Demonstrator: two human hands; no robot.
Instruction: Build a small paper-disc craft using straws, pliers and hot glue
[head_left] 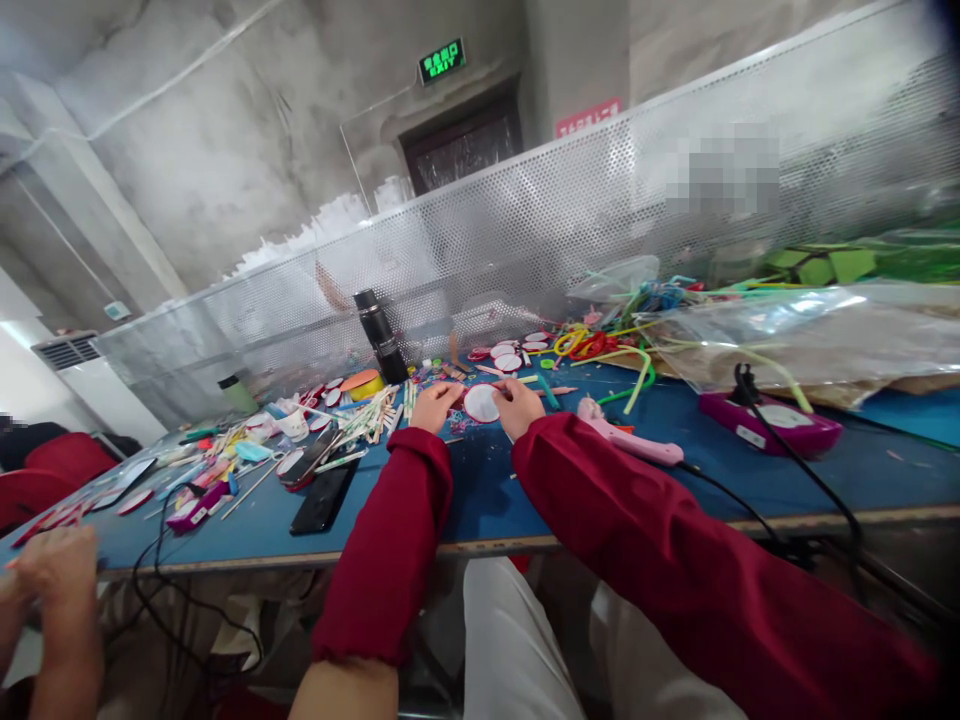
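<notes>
Between my two hands, above the blue table, is a white round disc point(481, 402) with a dark red rim. My left hand point(437, 407) is closed at the disc's left edge, thumb and fingers pinched together. On the opposite edge, my right hand point(519, 405) pinches the disc with thumb and fingertips. Small pink and blue scraps lie on the table just behind and below it. A pink glue gun point(637, 442) with a black cord lies to the right of my right hand. More white discs with red rims point(507, 360) are spread beyond my hands.
Behind my left hand stands a black thermos point(380, 338). A black phone point(324, 500) lies near the front edge. Purple boxes point(772, 422) with cords sit at both sides. A perforated metal screen point(480, 250) borders the table. Another person's hand point(60, 560) is at far left.
</notes>
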